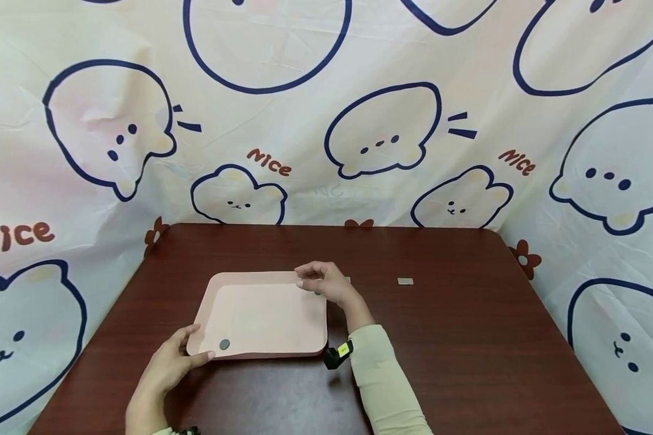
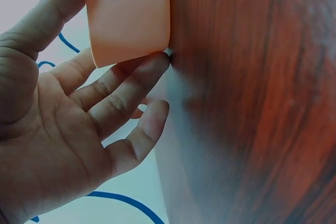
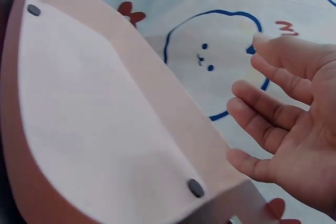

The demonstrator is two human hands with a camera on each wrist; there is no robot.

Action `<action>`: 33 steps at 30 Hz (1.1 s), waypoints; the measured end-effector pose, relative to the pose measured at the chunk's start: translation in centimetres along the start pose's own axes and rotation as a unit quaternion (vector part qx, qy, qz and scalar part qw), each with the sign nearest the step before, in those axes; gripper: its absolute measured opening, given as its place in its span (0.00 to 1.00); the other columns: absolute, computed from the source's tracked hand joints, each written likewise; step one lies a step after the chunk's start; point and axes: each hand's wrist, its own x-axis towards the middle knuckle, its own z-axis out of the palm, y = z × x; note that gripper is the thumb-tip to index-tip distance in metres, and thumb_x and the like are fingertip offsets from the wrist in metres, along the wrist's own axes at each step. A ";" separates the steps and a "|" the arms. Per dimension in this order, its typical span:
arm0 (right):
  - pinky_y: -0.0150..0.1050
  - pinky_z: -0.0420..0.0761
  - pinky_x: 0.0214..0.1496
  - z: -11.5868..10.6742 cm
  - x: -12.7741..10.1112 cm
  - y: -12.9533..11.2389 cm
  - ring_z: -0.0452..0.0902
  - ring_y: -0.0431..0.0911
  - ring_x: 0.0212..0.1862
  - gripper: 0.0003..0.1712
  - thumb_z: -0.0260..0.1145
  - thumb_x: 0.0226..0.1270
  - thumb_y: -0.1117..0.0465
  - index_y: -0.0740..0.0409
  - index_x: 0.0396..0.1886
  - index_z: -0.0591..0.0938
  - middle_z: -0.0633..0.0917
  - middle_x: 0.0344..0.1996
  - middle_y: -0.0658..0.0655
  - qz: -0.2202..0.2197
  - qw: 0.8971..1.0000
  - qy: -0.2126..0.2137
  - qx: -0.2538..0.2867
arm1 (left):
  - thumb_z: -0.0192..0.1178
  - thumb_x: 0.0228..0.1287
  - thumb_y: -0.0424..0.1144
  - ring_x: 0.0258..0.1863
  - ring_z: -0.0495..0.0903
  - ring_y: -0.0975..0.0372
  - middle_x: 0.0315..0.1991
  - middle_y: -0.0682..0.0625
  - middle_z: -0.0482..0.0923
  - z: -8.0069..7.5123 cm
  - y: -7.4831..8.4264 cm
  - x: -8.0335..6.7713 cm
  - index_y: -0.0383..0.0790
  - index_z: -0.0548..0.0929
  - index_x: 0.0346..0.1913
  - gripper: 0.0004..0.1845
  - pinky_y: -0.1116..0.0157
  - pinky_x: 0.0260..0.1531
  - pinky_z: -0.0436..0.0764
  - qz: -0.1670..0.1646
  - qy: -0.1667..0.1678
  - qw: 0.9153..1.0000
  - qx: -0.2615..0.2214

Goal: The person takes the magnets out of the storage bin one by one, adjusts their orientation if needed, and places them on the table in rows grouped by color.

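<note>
A pale pink rectangular tray is on the dark wooden table. My left hand holds its near left corner, thumb at the front rim and fingers along the left side. In the left wrist view, the tray's corner sits between thumb and fingers. Inside the tray a small dark round disc lies close to that corner. A second disc lies at the far right corner, partly covered by my right hand in the head view. That hand is over the corner, fingers loosely bent and holding nothing.
On the table, right of the tray, lies a small pale rectangular piece. Another pale piece shows just behind my right hand. A cloth printed with cartoon bears hangs behind the table and along its sides.
</note>
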 end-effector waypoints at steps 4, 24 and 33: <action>0.40 0.75 0.42 1.4 0.7 0.4 0.75 0.45 0.41 0.19 0.68 0.60 0.61 0.64 0.50 0.80 0.81 0.45 0.61 0.006 1.000 0.001 -0.003 | 0.70 0.51 0.44 0.49 0.74 0.48 0.50 0.32 0.75 0.0 0.0 -0.2 0.30 0.60 0.66 0.43 0.54 0.45 0.68 0.004 0.002 1.000 -0.014; 0.33 0.74 0.37 4.6 2.1 1.3 0.75 0.41 0.37 0.16 0.69 0.58 0.65 0.65 0.46 0.81 0.83 0.37 0.53 0.027 0.999 -0.025 -0.026 | 0.70 0.50 0.45 0.52 0.72 0.45 0.54 0.29 0.71 -0.1 -0.3 -0.2 0.30 0.60 0.65 0.44 0.50 0.49 0.66 0.002 0.008 1.000 -0.006; 0.33 0.75 0.40 6.0 2.6 1.5 0.77 0.39 0.39 0.18 0.68 0.58 0.68 0.69 0.48 0.80 0.83 0.37 0.54 0.015 0.997 -0.066 0.029 | 0.71 0.50 0.45 0.52 0.72 0.45 0.53 0.30 0.72 0.1 -0.3 -0.1 0.29 0.61 0.65 0.44 0.51 0.48 0.67 0.007 0.011 1.000 -0.010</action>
